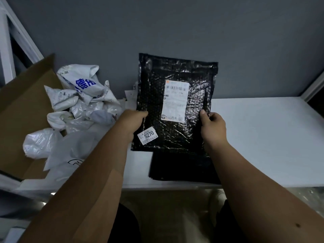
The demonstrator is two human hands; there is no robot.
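A black plastic mailer parcel is held up above the white table, its face toward me. It carries a white shipping label with a barcode and a small sticker reading 5270 near its lower left corner. My left hand grips the parcel's left edge, thumb on the front. My right hand grips the right edge, thumb pressed on the front. Under the parcel, flat black bags lie on the table.
An open cardboard box at the left holds several crumpled white and grey mailer bags, spilling onto the table. A grey wall stands behind. White shelf posts rise at the far left. The table's front edge runs just below the black bags.
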